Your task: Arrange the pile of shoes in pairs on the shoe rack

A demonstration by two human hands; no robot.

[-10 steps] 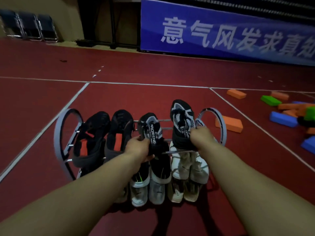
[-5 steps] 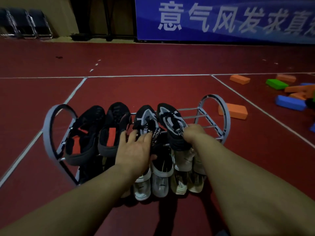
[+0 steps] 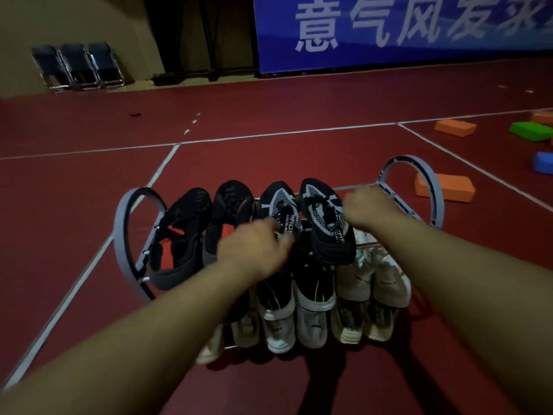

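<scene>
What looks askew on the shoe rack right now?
Nothing much: the shoe rack holds neat pairs. Only the left black-and-white shoe sits slightly behind its mate, partly under the left hand.

Indoor sports hall — red court floor (image 3: 299, 100) with white boundary lines (image 3: 269, 134), big blue banner (image 3: 389, 28) with white Chinese characters on the far wall, folding chairs (image 3: 77, 65) stacked against the wall, coloured foam blocks (image 3: 446, 187) scattered right.
</scene>
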